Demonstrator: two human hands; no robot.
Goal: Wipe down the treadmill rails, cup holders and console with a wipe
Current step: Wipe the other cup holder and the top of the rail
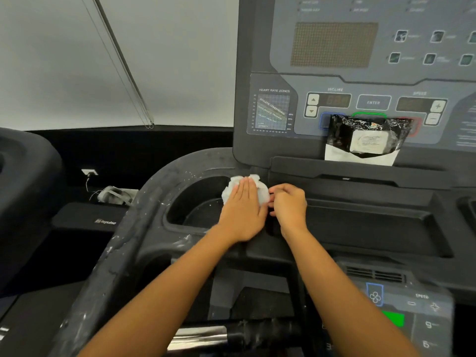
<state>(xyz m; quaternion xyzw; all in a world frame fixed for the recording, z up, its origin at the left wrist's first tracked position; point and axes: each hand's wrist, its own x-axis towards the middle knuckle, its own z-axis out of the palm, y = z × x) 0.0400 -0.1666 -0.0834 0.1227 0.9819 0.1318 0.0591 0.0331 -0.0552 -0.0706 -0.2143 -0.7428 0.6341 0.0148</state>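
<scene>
The wipe [235, 187] lies on the right rim of the cup holder [190, 202], pressed under the flat left hand [243, 211]. The right hand [289, 205], with curled fingers, touches the wipe's right edge; I cannot tell if it pinches it. The hollow of the cup holder lies to the left of both hands, nearer the left one.

— How does the left hand [243, 210] lie?
— Flat, palm down, fingers straight and together, pressing on the wipe [235, 186]; the bare forearm reaches forward.
— And the right hand [289, 206]?
— Just beside it, fingers curled, tips pinching the wipe's right edge.
</scene>
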